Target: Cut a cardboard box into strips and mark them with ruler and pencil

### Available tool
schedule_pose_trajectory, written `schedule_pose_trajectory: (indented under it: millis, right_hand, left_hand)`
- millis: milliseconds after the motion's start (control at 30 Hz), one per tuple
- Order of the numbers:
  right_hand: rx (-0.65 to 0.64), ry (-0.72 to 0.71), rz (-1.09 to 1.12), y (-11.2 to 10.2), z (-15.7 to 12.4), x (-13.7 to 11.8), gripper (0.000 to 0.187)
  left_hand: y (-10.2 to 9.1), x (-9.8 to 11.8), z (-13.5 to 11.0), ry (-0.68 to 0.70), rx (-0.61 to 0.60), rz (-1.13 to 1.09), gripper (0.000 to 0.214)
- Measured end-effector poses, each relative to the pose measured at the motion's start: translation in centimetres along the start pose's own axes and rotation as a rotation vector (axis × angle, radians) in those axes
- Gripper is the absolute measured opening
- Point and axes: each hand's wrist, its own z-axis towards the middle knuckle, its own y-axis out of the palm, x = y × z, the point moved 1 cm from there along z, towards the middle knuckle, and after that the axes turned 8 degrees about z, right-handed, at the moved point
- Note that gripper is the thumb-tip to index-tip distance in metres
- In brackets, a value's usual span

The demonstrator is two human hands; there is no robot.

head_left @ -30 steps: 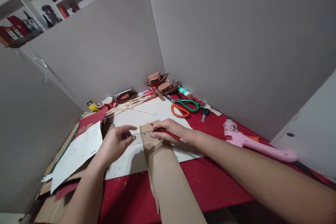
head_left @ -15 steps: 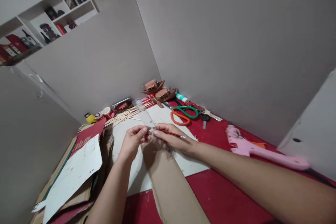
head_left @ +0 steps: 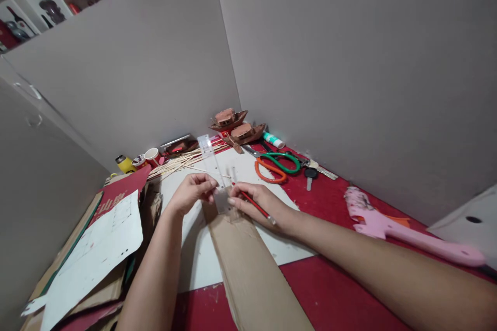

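Note:
A long strip of brown cardboard [head_left: 252,264] runs from the near edge toward the middle of the table, over a white sheet [head_left: 194,264]. Across its far end is a clear plastic ruler [head_left: 206,149]; whether it lies flat on the cardboard I cannot tell. My left hand [head_left: 194,191] is closed, thumb and fingertips pinched at the ruler's left edge. On the other side, my right hand [head_left: 256,204] grips a red pencil [head_left: 259,208], its rear end pointing back toward me. The right fingertips are close to the ruler, and the pencil's tip is hard to make out.
Stacked cardboard with a marked white paper [head_left: 97,253] stands at left. Thin wooden sticks [head_left: 182,162], a paper cup [head_left: 152,156] and model boats [head_left: 244,134] are at the back. Scissors [head_left: 285,161], keys [head_left: 310,173] and a pink glue gun [head_left: 419,245] lie right.
My hands have drawn apart; the left moved away leftward from the right. The pencil is tilted more steeply. The camera view has shifted slightly downward and to the left.

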Motion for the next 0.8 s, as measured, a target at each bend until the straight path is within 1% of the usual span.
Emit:
schedule_pose_trajectory:
  millis: [67,133,200,300,367,467,567,700,800]
  right_hand:
    - [-0.024,-0.076,-0.244,0.4,-0.3,0.0,0.008]
    - [-0.085,-0.154,-0.401,1.0,-0.7,0.0,0.005]
    - [-0.159,-0.243,-0.476,1.6,-1.2,-0.2,0.007]
    - [-0.326,-0.361,-0.502,2.4,-2.1,-0.8,0.009]
    - [-0.453,-0.374,-0.530,3.1,-2.7,-1.2,0.013]
    - [-0.578,-0.375,-0.560,4.3,-3.5,-1.5,0.030]
    - [-0.629,-0.420,-0.566,5.5,-4.1,-1.3,0.043]
    - [-0.676,-0.403,-0.579,6.2,-5.5,-1.0,0.043]
    - [-0.670,-0.372,-0.549,6.3,-7.0,-1.1,0.045]
  left_hand:
    - [-1.0,-1.4,0.2,-0.048,0.046,-0.021,0.032]
    - [-1.4,-2.9,0.3,-0.083,0.070,-0.051,0.030]
    - [-1.4,-4.3,0.4,-0.118,0.075,-0.077,0.027]
    - [-1.1,-5.7,0.6,-0.163,0.076,-0.087,0.021]
    - [-1.0,-6.1,0.9,-0.186,0.078,-0.079,0.017]
    - [-1.0,-6.2,1.1,-0.205,0.083,-0.060,0.013]
    - [-1.0,-6.0,0.9,-0.211,0.107,-0.045,0.014]
    - [-0.7,-6.0,0.4,-0.216,0.136,-0.041,0.015]
    - [-0.6,-6.1,0.1,-0.224,0.140,-0.047,0.015]
